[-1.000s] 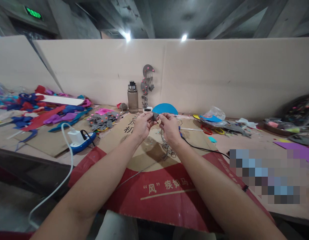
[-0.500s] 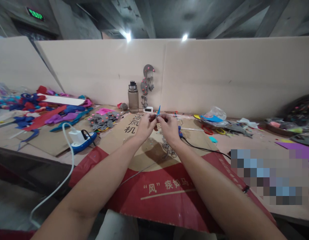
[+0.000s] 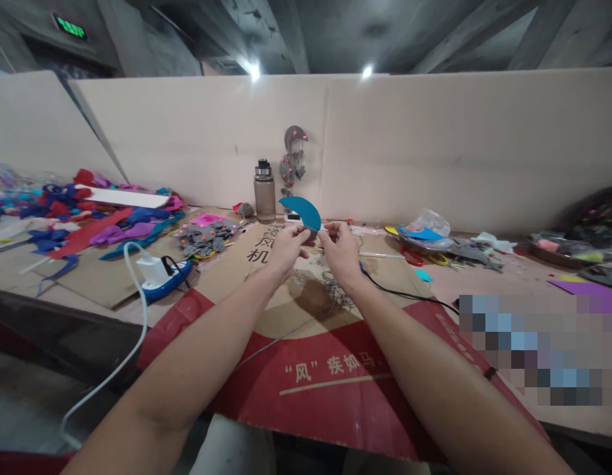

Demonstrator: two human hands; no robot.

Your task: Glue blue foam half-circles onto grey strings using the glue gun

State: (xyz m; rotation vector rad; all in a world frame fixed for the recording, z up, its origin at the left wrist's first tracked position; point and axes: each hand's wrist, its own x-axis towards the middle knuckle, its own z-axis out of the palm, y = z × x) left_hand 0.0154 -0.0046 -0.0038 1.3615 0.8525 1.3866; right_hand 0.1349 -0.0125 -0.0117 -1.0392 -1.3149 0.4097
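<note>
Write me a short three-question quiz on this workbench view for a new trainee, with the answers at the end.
1. True or false: the left hand holds the blue crescent.

2. Which thing stands just left of the grey ornament against the upright board?
a) purple sheet
b) bottle
c) clear plastic bag

3. Fill in the colour: the white plug sits at a power strip with ____ sides.

Key
1. True
2. b
3. blue
</note>
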